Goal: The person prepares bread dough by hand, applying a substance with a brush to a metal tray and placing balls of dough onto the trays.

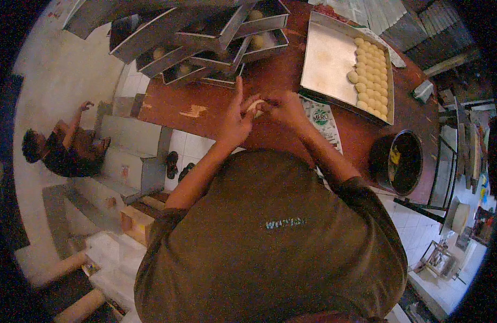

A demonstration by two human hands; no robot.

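Observation:
Both hands meet over the near part of the reddish-brown table, with a small pale piece of dough between them. My left hand holds the dough against its fingers, the index finger pointing up and away. Bent fingers of my right hand pinch the dough from the other side; their tips are partly hidden. Beyond and to the right, a large square metal tray carries rows of round dough balls along its right side. Stacked metal loaf pans stand at the far left, several with a dough ball inside.
A white and green printed packet lies by my right forearm. A dark round pot with something yellow inside stands at the table's right. On the left, a person sits by grey steps. Dark footwear lies on the floor.

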